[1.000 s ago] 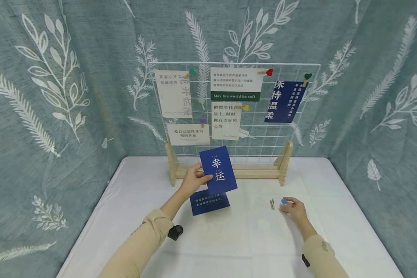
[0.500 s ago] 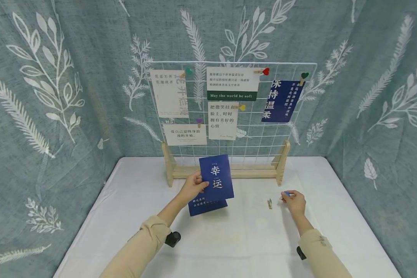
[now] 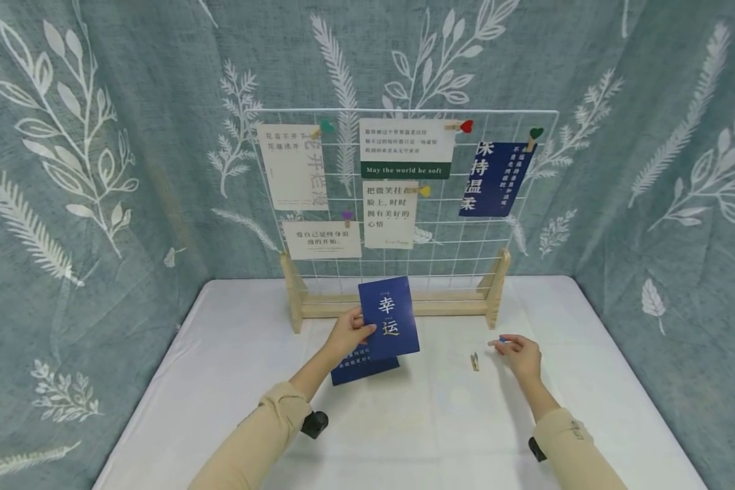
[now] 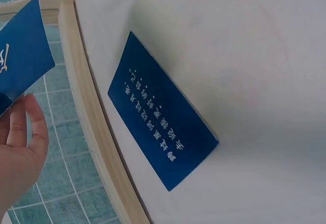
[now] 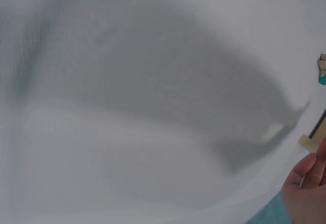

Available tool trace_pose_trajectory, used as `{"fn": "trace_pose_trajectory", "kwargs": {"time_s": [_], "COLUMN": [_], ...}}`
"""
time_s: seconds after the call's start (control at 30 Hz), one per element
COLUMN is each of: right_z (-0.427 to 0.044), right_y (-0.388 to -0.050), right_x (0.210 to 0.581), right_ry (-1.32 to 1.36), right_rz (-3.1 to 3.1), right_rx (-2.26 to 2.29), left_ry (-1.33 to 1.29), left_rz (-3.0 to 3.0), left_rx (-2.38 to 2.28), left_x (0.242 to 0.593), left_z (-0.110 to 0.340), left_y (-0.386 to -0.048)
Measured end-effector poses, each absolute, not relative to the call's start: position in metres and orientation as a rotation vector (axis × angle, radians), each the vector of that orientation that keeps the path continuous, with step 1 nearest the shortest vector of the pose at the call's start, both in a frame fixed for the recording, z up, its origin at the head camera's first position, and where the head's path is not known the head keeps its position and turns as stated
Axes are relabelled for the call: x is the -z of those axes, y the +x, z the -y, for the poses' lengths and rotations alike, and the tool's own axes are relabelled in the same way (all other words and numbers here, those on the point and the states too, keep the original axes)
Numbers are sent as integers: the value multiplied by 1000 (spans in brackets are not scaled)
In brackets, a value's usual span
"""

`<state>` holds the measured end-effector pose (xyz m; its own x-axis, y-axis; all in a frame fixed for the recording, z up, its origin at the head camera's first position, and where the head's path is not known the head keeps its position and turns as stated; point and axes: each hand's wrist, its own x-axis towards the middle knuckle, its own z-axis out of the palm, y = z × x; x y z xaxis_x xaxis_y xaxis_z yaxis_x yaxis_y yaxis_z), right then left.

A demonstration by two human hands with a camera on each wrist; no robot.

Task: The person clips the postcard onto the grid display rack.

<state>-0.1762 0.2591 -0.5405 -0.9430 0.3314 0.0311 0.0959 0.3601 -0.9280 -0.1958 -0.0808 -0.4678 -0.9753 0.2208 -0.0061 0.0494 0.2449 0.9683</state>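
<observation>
My left hand [image 3: 347, 335] pinches a dark blue card [image 3: 389, 318] by its left edge, holding it raised in front of the rack. On the card are two large characters, one white and one gold. Below it a second blue card [image 4: 160, 117] lies on the table, partly covered in the head view. At the right, my right hand [image 3: 520, 355] pinches a small wooden clothespin [image 3: 493, 344] with a blue top [image 3: 502, 339]. Another small clothespin [image 3: 474, 361] lies on the tabletop just left of that hand. The right wrist view catches only part of the hand [image 5: 308, 183].
A white wire grid rack [image 3: 450, 262] on a wooden stand [image 3: 398, 309] rises at the back of the table. Clipped to it are several cards, such as a white-and-green card [image 3: 406, 146] and a blue card [image 3: 496, 178]. A white cloth [image 3: 429, 422] covers the table.
The blue card and left hand have come down slightly. My right hand has lifted and turned the clothespin, so its blue top shows less. The view has also shifted a little.
</observation>
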Motion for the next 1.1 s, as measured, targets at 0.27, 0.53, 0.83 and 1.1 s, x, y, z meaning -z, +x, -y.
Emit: {"fn": "trace_pose_trajectory", "kwargs": {"time_s": [0.27, 0.53, 0.83, 1.1], "right_z": [-256, -249, -247, -248], "right_y": [-174, -176, -187, -199], "right_x": [537, 528, 513, 491], "right_ry": [-355, -263, -149, -121], "right_rz": [2354, 2256, 2211, 2231], "right_rx": [-1584, -1596, -1561, -1510], "left_ry": [290, 247, 149, 58], "left_rz": [-2352, -2384, -2443, -2420], "left_rx": [-1844, -1869, -1886, -1997], "left_x": [472, 474, 476, 466], "left_z": [64, 47, 31, 13], "left_y": [-200, -203, -213, -229]}}
